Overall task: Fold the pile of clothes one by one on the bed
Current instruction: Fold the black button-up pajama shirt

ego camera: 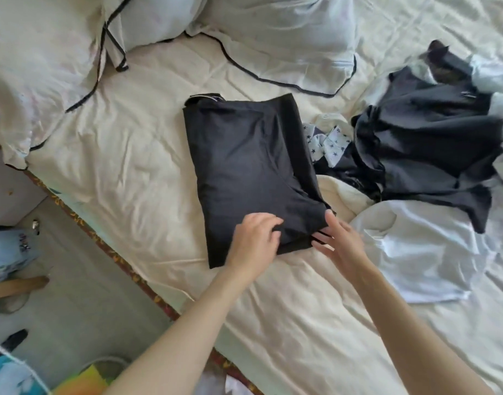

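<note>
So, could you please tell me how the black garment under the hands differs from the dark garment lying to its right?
The black garment is folded into a flat, neat rectangle; the dark garment lies crumpled and spread out. The black garment sits alone on the cream bedsheet; the dark one rests among other unfolded clothes. Both hands, left hand and right hand, touch the black garment; neither touches the dark one. Both are dark fabric.

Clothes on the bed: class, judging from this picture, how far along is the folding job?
Done: no finished stack shows. In hand: the black garment lies folded into a rectangle on the bed; the left hand grips its near edge and the right hand touches its corner with straight fingers. Left: the dark heap, a star-print piece and a white garment lie unfolded.
</note>
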